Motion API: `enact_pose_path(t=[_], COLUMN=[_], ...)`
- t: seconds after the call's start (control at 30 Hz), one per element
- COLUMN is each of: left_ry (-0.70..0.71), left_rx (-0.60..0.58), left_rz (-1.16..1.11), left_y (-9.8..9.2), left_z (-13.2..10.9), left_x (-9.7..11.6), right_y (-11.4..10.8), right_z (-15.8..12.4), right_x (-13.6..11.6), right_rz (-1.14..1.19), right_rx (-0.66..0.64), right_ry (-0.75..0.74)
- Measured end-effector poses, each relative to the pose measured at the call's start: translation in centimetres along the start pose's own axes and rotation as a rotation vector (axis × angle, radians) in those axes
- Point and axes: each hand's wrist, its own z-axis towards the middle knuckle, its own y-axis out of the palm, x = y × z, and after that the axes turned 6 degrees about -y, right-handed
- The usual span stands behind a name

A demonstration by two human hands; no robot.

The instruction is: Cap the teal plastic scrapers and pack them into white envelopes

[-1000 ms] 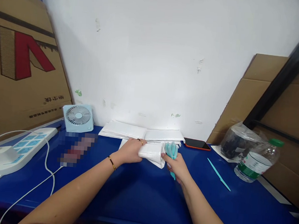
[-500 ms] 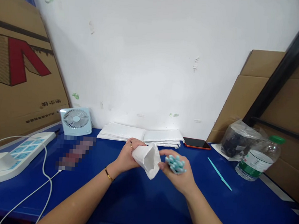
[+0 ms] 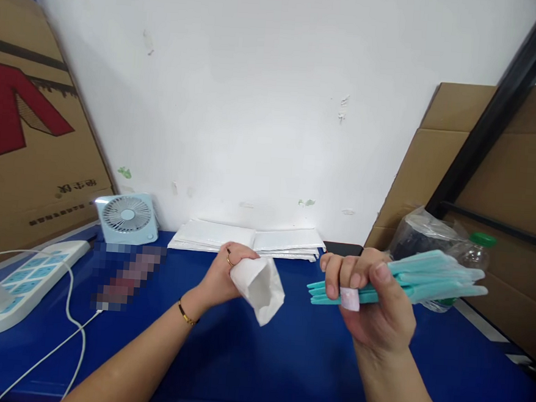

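My left hand (image 3: 224,273) is closed on a white padded mailer bag (image 3: 259,286), held above the blue table (image 3: 257,353) with its mouth gaping toward the right. My right hand (image 3: 371,300) is raised close to the camera and grips a bundle of several teal plastic sticks (image 3: 421,278) that lie sideways, their ends pointing left toward the bag's mouth. A gap of bare table separates the sticks from the bag.
A stack of white mailers (image 3: 247,239) lies at the wall. A small fan (image 3: 126,217), a power strip (image 3: 14,281) with a white cable, a plastic bag (image 3: 415,233), a water bottle (image 3: 473,249) and cardboard sheets (image 3: 502,199) ring the table.
My right hand rose toward the camera and turned the teal sticks from end-on to sideways. The left hand kept the bag, drifting slightly left. The view tilted up a little.
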Motion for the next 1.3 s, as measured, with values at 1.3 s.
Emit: enact_pose_path(t=[1.3], left_ry=[-0.340], left_rx=[-0.219], left_rz=[-0.791], left_y=[5.6], left_z=[3.6], left_x=[3.0], right_y=[0.8], right_z=[4.0], right_x=[7.4], right_rz=[-0.526], right_rx=[-0.100], right_ry=[0.266])
